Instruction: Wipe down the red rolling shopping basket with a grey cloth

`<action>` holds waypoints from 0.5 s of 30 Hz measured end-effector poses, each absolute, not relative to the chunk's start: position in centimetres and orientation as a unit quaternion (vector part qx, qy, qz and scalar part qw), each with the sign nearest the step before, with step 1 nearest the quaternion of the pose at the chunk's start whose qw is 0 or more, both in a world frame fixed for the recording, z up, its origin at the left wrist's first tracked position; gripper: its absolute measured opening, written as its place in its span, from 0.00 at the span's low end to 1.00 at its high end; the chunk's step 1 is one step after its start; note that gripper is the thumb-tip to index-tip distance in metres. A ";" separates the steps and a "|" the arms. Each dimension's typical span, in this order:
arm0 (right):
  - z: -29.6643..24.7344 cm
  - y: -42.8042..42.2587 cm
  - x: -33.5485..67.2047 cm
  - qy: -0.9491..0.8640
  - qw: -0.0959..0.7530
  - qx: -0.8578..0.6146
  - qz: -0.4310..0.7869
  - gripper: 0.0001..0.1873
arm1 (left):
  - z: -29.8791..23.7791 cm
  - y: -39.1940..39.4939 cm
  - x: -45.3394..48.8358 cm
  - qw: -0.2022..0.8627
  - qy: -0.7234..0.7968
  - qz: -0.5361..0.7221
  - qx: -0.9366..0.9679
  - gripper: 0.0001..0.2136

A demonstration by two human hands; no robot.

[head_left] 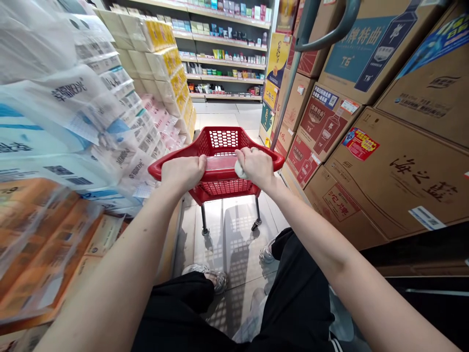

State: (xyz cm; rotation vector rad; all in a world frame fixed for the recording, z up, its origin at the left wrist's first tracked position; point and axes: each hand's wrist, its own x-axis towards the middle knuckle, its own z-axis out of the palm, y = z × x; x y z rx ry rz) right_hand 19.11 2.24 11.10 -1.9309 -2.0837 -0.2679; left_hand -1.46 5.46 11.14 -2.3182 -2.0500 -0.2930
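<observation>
A red plastic shopping cart stands on the tiled floor in front of me, its basket showing nothing inside. My left hand is wrapped round the left part of the cart's handle bar. My right hand grips the right part of the bar, with a small white crumpled thing tucked under its fingers. My legs in black trousers and my shoes show below the cart.
Stacked packs of tissue paper crowd the left side of the aisle. Piled cardboard cartons line the right side. Shelves of small goods stand across the far end. A narrow strip of tiled floor runs ahead of the cart.
</observation>
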 end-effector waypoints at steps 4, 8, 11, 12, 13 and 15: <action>11.5 0.8 17.1 -0.732 0.123 -0.660 -0.118 0.33 | 11.0 4.9 -1.2 0.049 -0.668 -0.060 -0.740 0.33; 12.2 3.3 17.5 -0.775 0.115 -0.618 -0.071 0.33 | 11.0 4.3 -0.9 0.048 -0.667 -0.068 -0.741 0.33; 12.8 6.1 18.3 -0.806 0.093 -0.584 -0.011 0.34 | 10.9 3.7 -0.4 0.047 -0.664 -0.078 -0.742 0.33; 12.9 6.9 18.5 -0.811 0.095 -0.577 0.007 0.33 | 10.8 3.5 -0.3 0.049 -0.664 -0.080 -0.742 0.33; 12.9 7.5 18.7 -0.814 0.102 -0.572 0.021 0.32 | 10.7 3.4 -0.1 0.053 -0.664 -0.082 -0.741 0.33; 12.8 8.1 18.9 -0.812 0.127 -0.569 0.039 0.29 | 10.6 3.2 0.0 0.057 -0.666 -0.084 -0.739 0.34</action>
